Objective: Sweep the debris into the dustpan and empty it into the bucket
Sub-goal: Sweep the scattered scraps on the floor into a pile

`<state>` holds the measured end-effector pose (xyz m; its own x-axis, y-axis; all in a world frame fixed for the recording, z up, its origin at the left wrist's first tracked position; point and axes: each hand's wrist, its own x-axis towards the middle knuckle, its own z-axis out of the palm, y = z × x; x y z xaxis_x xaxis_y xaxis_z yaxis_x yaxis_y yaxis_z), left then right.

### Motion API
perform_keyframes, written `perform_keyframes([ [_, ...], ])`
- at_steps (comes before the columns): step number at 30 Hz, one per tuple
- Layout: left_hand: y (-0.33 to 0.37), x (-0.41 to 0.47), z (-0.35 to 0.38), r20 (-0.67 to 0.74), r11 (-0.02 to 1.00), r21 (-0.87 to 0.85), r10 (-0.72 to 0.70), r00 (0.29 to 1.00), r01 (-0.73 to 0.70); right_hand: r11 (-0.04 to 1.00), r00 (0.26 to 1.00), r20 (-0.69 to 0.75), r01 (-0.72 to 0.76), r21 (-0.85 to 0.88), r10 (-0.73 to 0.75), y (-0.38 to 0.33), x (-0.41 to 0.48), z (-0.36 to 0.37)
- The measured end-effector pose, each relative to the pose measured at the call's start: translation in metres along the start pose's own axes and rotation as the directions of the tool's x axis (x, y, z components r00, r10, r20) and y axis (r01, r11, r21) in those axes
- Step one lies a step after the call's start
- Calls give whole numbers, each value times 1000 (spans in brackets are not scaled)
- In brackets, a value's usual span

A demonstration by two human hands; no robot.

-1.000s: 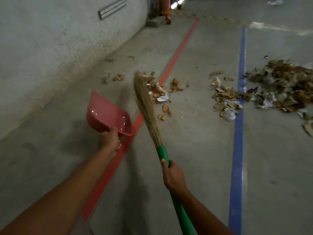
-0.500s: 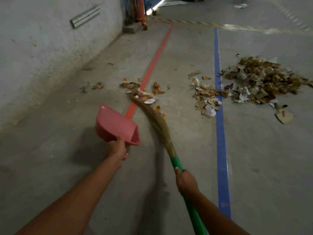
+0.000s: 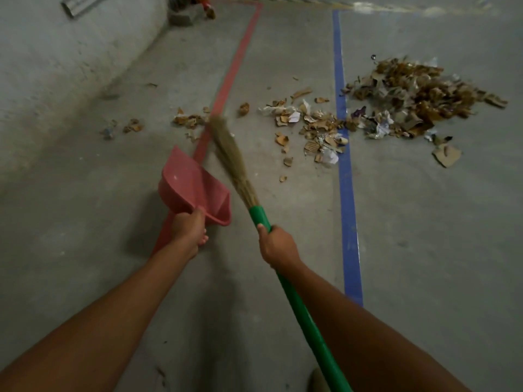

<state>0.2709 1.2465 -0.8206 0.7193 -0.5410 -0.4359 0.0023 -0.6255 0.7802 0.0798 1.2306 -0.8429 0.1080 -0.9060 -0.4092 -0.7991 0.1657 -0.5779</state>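
While both hands are busy, most of the mess sits off to the right. A big heap of brown dry leaves, torn paper and cardboard scraps (image 3: 410, 94) lies just past the blue painted line (image 3: 346, 193). A looser scatter of the same stuff (image 3: 311, 128) spreads between that and the red painted line (image 3: 235, 66). One flat cardboard piece (image 3: 447, 155) lies on its own just below the heap. A small clump (image 3: 188, 120) sits right at the red line, and a few stray bits (image 3: 131, 126) lie further left, nearer the wall.

The left hand (image 3: 188, 229) has its fingers wrapped round the handle of the pink plastic dustpan (image 3: 195, 190). It's tilted over the red line with the open mouth facing away. Can't tell if its edge touches the floor.

The right hand (image 3: 278, 246) grips the straw-bristle broom with the green handle (image 3: 235, 162), fingers closed round the handle just below the bristles. The bristles are blurred, and their tip lands right beside the small clump. The dustpan sits just left of them.

Underfoot it's a bare grey concrete floor (image 3: 424, 250), kinda dusty. A rough grey wall (image 3: 56, 66) runs along the left with a metal strip (image 3: 79, 5) up top, and a concrete block (image 3: 181, 17) sits at the far corner.
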Motion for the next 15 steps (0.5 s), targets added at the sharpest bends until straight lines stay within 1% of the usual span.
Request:
perform_keyframes([
  [3,-5,5,-6,-32,1000,-7,-19,999,18,990,995,101,24,-141,-9,9,-7,25],
  [5,-7,8,-10,-44,999,-34,-32,999,31,987,989,146,9,-159,14,23,-7,31],
  [6,-7,9,-11,-42,999,-37,-28,999,27,989,988,149,-24,-144,45,31,-5,29],
  [10,-5,5,-10,9,999,-42,19,1000,-18,980,976,97,-198,32,194,58,10,-3],
  [13,2,-3,-8,41,997,-64,44,998,-42,919,947,66,-322,228,315,62,22,-38],
  [15,9,-9,-8,61,994,-84,70,996,-65,869,936,43,-341,359,350,53,27,-56],
])
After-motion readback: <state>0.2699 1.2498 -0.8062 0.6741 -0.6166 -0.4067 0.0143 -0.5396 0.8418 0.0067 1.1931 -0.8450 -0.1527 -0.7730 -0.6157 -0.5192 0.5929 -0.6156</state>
